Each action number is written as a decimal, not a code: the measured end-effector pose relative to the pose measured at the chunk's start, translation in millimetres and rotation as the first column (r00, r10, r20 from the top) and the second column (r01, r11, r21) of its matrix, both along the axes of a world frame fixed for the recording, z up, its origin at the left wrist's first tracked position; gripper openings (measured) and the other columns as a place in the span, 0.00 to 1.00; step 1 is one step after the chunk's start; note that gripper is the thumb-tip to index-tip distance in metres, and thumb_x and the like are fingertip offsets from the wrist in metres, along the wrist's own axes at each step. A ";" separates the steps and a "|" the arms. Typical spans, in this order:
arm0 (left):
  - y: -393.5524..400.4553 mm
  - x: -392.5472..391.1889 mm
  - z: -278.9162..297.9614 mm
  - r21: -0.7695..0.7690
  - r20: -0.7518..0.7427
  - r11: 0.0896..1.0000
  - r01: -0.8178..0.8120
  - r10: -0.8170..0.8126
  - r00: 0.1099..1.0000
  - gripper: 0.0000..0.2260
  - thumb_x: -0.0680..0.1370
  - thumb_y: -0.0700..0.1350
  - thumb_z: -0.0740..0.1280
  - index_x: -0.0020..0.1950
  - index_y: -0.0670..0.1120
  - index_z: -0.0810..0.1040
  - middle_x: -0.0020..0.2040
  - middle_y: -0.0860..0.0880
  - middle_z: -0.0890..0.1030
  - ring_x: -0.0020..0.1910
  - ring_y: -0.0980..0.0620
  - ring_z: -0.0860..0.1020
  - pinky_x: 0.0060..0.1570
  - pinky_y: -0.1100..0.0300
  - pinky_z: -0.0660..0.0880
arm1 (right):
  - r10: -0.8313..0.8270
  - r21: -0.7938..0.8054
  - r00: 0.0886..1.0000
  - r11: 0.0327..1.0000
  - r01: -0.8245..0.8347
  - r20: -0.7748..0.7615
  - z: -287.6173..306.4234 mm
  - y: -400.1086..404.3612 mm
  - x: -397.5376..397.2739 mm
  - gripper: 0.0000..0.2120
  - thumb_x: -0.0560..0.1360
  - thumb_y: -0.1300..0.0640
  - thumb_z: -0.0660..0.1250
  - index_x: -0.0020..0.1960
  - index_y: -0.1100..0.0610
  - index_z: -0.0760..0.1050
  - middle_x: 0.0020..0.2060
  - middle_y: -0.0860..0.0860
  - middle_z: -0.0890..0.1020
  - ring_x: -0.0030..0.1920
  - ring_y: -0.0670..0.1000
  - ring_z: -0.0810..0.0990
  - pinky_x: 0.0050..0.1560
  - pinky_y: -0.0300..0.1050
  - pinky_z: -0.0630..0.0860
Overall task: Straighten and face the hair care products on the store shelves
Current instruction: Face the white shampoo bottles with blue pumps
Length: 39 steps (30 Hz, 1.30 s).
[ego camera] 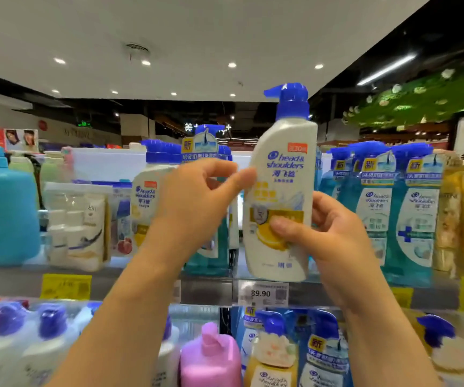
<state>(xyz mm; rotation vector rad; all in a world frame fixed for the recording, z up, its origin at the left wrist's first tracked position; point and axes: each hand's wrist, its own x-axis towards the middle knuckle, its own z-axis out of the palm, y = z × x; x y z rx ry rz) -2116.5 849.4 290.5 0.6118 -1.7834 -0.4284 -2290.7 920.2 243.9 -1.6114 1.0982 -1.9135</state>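
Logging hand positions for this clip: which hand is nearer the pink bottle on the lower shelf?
Left. The left hand is up and slightly left of the pink bottle; the right hand, gripping the white shampoo bottle, sits farther right.

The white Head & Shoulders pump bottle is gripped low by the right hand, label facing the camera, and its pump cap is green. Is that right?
Not quite. In the head view the white Head & Shoulders pump bottle has a blue pump cap, not green. The rest holds: the right hand grips it low, thumb across the yellow part of the label, which faces the camera. The left hand touches its left edge with a fingertip.
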 end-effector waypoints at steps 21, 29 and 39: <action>-50.0 -8.2 35.9 -0.193 0.364 0.814 -0.547 0.577 0.731 0.35 0.64 0.73 0.69 0.55 0.46 0.69 0.48 0.44 0.77 0.44 0.43 0.75 0.41 0.49 0.76 | -0.258 0.060 0.966 0.965 0.255 0.035 -19.0 69.5 15.1 0.26 0.59 0.59 0.77 0.57 0.55 0.78 0.46 0.48 0.88 0.45 0.48 0.88 0.40 0.38 0.82; -30.0 -30.1 48.5 -0.182 0.180 0.870 -0.458 0.487 0.855 0.36 0.63 0.75 0.68 0.53 0.46 0.71 0.45 0.48 0.75 0.43 0.46 0.73 0.38 0.51 0.69 | -0.383 0.023 0.915 0.923 0.384 0.126 -19.8 94.2 4.3 0.30 0.57 0.53 0.78 0.58 0.54 0.78 0.50 0.49 0.88 0.49 0.51 0.87 0.45 0.46 0.84; -9.4 -116.9 53.0 -0.163 0.243 0.948 -0.272 0.306 0.921 0.34 0.63 0.75 0.67 0.50 0.47 0.67 0.42 0.50 0.72 0.41 0.48 0.71 0.35 0.53 0.67 | -0.479 0.094 0.869 0.877 0.470 0.120 -24.7 113.0 -9.3 0.31 0.57 0.51 0.79 0.59 0.52 0.77 0.50 0.48 0.88 0.50 0.49 0.87 0.45 0.45 0.84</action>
